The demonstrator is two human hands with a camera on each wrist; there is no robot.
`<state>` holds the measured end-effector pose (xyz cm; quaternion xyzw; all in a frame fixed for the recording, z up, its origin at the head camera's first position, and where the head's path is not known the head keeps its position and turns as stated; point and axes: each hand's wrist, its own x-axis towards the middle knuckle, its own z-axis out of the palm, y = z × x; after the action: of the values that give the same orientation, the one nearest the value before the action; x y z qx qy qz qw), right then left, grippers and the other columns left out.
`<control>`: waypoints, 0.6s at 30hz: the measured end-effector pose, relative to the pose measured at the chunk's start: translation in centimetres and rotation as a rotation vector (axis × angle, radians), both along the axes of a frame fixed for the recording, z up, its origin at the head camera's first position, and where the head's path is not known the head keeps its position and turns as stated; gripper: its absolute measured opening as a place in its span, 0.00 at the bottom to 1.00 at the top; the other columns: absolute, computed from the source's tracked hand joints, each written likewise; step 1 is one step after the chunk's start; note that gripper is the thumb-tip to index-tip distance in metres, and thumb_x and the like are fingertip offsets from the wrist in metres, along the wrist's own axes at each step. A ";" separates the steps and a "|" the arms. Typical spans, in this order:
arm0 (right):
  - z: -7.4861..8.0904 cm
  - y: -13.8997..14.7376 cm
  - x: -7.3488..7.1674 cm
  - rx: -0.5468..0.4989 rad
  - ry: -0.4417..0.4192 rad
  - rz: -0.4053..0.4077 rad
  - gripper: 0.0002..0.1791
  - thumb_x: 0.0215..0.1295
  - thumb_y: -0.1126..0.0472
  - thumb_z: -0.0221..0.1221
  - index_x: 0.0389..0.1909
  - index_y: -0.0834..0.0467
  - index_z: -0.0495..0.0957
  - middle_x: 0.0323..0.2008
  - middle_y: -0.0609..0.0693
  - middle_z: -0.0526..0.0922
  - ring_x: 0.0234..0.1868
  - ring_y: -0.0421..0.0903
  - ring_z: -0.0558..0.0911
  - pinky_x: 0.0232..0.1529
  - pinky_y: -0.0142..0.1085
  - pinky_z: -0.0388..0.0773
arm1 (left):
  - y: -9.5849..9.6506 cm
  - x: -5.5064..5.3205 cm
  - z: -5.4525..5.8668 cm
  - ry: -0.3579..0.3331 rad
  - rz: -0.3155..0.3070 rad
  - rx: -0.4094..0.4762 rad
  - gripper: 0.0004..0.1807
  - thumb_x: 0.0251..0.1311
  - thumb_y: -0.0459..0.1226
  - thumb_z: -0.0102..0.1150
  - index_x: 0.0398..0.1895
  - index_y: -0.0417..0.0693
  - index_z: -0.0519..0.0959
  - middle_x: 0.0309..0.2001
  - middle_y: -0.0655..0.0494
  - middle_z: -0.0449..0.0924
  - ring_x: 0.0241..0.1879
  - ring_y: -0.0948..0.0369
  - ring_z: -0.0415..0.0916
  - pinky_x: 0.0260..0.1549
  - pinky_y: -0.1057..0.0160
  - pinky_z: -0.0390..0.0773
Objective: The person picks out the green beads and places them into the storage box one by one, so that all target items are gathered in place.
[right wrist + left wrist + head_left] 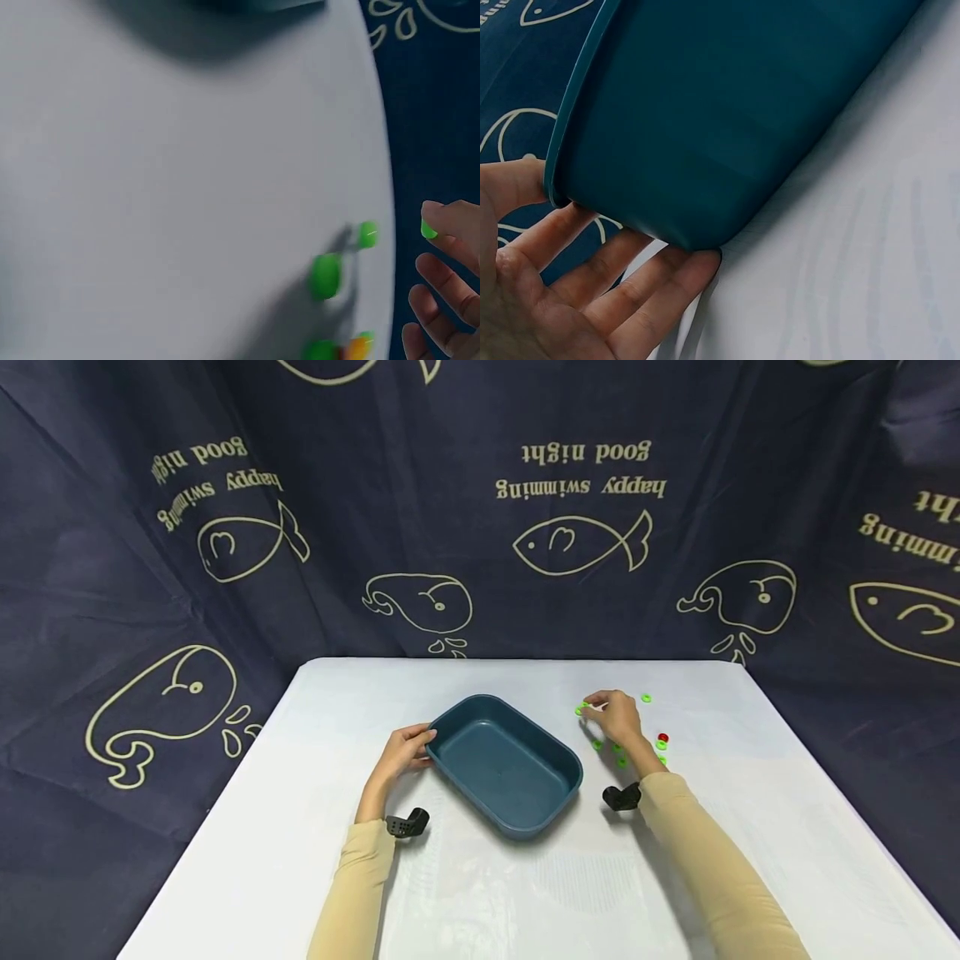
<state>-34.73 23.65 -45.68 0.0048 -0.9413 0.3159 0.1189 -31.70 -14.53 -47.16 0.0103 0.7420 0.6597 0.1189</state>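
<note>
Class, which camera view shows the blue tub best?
Head view: nearly all the rim and inside of the blue tub show. The left wrist view shows part of its outer wall by the left hand; right wrist, a sliver.

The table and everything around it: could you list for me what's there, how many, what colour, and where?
table: one, white, below the hands
cloth: seemingly one, dark blue with pale drawings and lettering, behind and beside the table
bin: one, blue, between the hands
green pieces: several, exact count unclear, green, one at the right fingertips, others around that hand and forearm
red piece: one, red, right of the right forearm
orange piece: at least one, orange, blurred, bottom of the right wrist view
wrist cameras: two, black, one per wrist
sleeves: two, beige, on the forearms
left hand: one, bare, holding the bin's left end
right hand: one, bare, pinching a green piece
</note>
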 end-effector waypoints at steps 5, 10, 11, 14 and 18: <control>2.3 -1.2 -0.5 -0.023 0.105 0.045 0.12 0.58 0.60 0.65 0.40 0.63 0.84 0.39 0.61 0.86 0.40 0.58 0.82 0.42 0.48 0.80 | 0.0 0.0 0.1 0.012 0.005 -0.005 0.24 0.67 0.38 0.50 0.63 0.34 0.67 0.57 0.30 0.72 0.45 0.47 0.82 0.48 0.50 0.82; 4.3 -3.8 -0.7 -0.062 0.182 0.090 0.12 0.57 0.61 0.65 0.40 0.62 0.84 0.39 0.60 0.86 0.39 0.58 0.83 0.41 0.48 0.81 | -0.1 -0.1 0.2 0.022 0.002 -0.015 0.25 0.67 0.38 0.50 0.63 0.32 0.67 0.57 0.30 0.72 0.42 0.50 0.83 0.48 0.49 0.82; 4.6 -4.4 -0.7 -0.073 0.189 0.100 0.12 0.58 0.61 0.65 0.40 0.62 0.84 0.39 0.60 0.86 0.39 0.58 0.83 0.41 0.48 0.81 | -0.2 -0.1 0.1 0.021 0.001 -0.015 0.25 0.67 0.38 0.50 0.63 0.32 0.67 0.57 0.30 0.72 0.43 0.50 0.83 0.48 0.49 0.82; 5.1 -6.5 -0.6 -0.113 0.211 0.137 0.12 0.58 0.60 0.65 0.41 0.62 0.83 0.39 0.60 0.86 0.39 0.57 0.83 0.40 0.47 0.82 | -0.2 -0.2 0.0 0.013 0.001 -0.011 0.25 0.67 0.38 0.49 0.63 0.33 0.66 0.58 0.30 0.71 0.44 0.48 0.82 0.48 0.49 0.82; 5.4 -9.3 -0.6 -0.171 0.219 0.188 0.12 0.58 0.60 0.65 0.41 0.61 0.84 0.39 0.58 0.86 0.38 0.56 0.84 0.38 0.45 0.83 | -0.2 -0.1 -0.2 0.011 -0.005 -0.009 0.26 0.67 0.38 0.50 0.64 0.33 0.65 0.60 0.31 0.69 0.43 0.51 0.83 0.48 0.50 0.82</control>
<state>-35.30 14.34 -40.30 0.1173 -0.8878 0.4021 0.1908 -31.82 -14.74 -47.32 0.0156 0.7456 0.6559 0.1165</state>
